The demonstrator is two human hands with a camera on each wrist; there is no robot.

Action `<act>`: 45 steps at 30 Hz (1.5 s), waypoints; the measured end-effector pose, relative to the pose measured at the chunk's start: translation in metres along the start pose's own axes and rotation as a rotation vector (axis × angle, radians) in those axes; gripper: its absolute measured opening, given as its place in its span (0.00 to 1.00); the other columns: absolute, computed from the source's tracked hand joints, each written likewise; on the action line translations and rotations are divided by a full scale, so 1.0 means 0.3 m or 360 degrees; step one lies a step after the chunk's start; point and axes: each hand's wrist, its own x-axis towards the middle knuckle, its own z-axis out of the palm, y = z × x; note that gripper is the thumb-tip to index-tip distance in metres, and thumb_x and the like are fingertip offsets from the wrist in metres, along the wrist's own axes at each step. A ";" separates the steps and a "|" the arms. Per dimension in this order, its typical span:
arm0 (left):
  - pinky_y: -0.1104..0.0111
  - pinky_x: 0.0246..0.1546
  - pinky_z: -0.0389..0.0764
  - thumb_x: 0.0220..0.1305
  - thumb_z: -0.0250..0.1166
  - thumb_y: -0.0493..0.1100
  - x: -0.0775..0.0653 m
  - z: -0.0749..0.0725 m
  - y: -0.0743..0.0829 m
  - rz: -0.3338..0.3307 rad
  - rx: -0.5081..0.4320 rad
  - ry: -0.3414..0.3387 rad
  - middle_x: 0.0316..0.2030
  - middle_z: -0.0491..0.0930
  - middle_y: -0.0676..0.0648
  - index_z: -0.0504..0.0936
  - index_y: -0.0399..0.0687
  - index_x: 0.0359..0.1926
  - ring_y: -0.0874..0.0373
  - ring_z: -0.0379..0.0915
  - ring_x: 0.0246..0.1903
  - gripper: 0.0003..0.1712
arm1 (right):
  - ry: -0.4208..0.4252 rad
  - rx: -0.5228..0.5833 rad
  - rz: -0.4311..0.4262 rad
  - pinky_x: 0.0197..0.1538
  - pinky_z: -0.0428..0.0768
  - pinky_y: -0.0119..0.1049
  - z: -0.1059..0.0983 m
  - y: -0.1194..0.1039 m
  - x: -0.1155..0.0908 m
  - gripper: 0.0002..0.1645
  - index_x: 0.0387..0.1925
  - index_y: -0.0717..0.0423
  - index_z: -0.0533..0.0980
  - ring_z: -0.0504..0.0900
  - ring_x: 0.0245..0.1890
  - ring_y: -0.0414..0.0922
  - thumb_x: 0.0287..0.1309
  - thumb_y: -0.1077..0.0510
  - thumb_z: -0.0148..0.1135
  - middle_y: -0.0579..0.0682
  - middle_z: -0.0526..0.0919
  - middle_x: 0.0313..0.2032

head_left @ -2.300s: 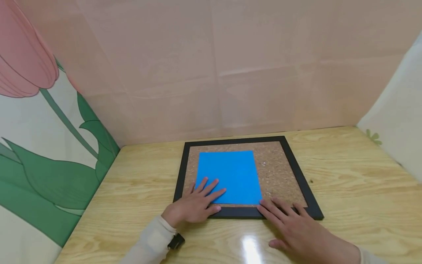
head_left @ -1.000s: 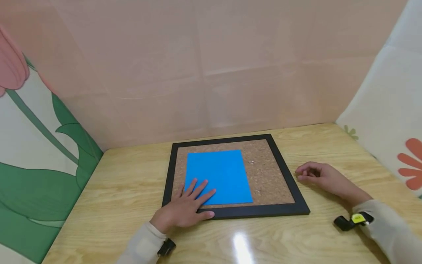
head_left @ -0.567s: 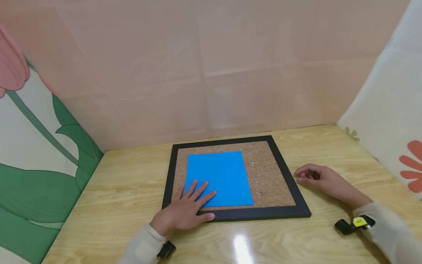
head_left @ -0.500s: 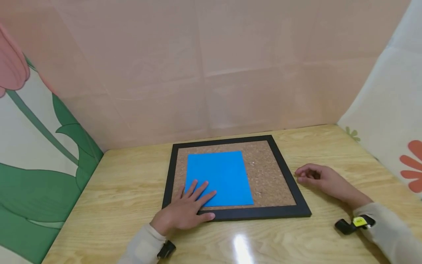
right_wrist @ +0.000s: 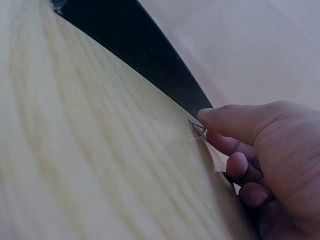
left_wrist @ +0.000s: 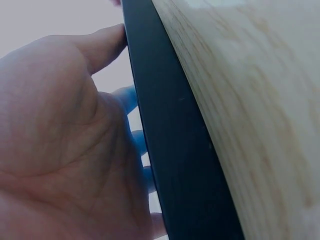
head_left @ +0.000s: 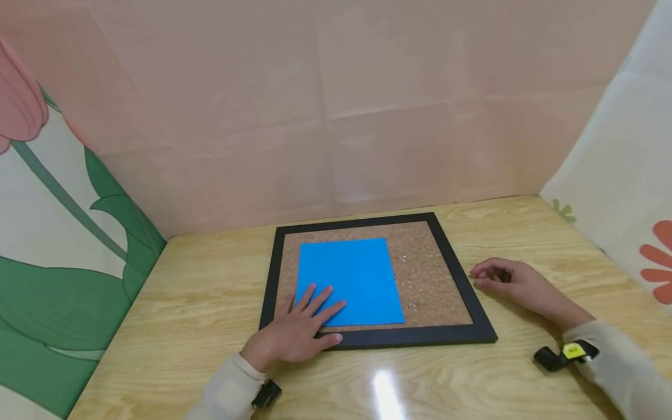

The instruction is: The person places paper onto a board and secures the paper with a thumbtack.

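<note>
"Wood-grain surface (head_left: 210,280), pink backdrop (head_left: 236,116) behind. Where's the blue paper (head_left: 349,268)?"

"I see it flat on the corkboard (head_left: 434,280), left of centre. The left hand (head_left: 291,338) rests across its near left corner and the black frame (head_left: 409,336), fingers spread apart."

"And the right hand (head_left: 518,287)?"

"I have it just beside the frame, fingers curled near a small thing (right_wrist: 197,129); I can't tell whether they pinch it."

Blue sheet (head_left: 357,271), lying flat, left of centre on black-framed corkboard (head_left: 433,286)
</note>
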 end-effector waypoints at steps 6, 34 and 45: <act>0.39 0.75 0.34 0.74 0.44 0.68 0.000 0.002 -0.001 0.0006 -0.0007 0.0007 0.81 0.36 0.55 0.49 0.72 0.78 0.47 0.26 0.80 0.36 | -0.0008 -0.0003 0.0020 0.34 0.73 0.27 0.001 -0.002 0.000 0.09 0.46 0.41 0.81 0.76 0.33 0.33 0.66 0.48 0.64 0.42 0.84 0.37; 0.39 0.75 0.36 0.74 0.44 0.69 0.001 0.000 -0.003 0.0021 0.0003 0.0037 0.81 0.37 0.55 0.50 0.71 0.79 0.46 0.27 0.80 0.37 | 0.0025 -0.0016 0.0021 0.34 0.73 0.27 0.000 -0.006 0.001 0.09 0.47 0.41 0.82 0.78 0.33 0.33 0.67 0.49 0.63 0.41 0.86 0.36; 0.39 0.75 0.36 0.74 0.45 0.68 0.000 -0.002 -0.001 0.0020 0.0006 0.0036 0.81 0.37 0.54 0.50 0.71 0.78 0.46 0.27 0.80 0.37 | 0.0039 -0.0020 0.0017 0.35 0.72 0.25 -0.001 -0.007 0.004 0.09 0.46 0.44 0.83 0.78 0.34 0.31 0.66 0.53 0.64 0.43 0.87 0.37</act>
